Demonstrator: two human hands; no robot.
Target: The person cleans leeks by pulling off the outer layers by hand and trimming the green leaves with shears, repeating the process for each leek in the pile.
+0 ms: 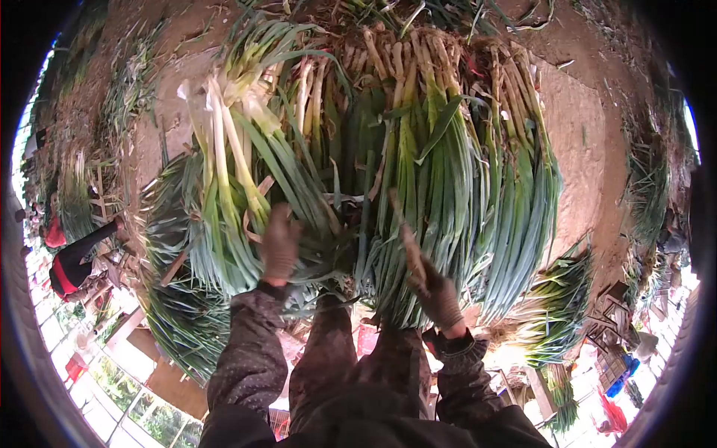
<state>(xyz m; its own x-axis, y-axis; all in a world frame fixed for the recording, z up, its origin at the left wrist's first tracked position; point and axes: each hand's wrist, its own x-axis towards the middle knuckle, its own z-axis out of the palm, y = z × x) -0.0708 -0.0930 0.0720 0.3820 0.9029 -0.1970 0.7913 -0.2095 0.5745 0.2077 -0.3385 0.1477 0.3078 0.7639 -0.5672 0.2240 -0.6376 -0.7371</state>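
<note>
Long green onions with white stalks lie heaped before me, leaves toward my body. My left hand (281, 245), in a brownish glove, is at the leaves of the left bundle (228, 179); it is blurred, and what its fingers do is not clear. My right hand (435, 293), gloved too, is closed around a stick-like thing (405, 237), pale and thin, that points up and left over the leaves of the middle bundle (441, 172). Another bundle (519, 194) lies on the right, its roots away from me.
More onions (187, 321) are piled at the lower left and a smaller heap (556, 306) at the lower right. A person's dark sleeve with a red band (75, 263) shows at the far left. Loose leaves litter the brown ground (571, 142).
</note>
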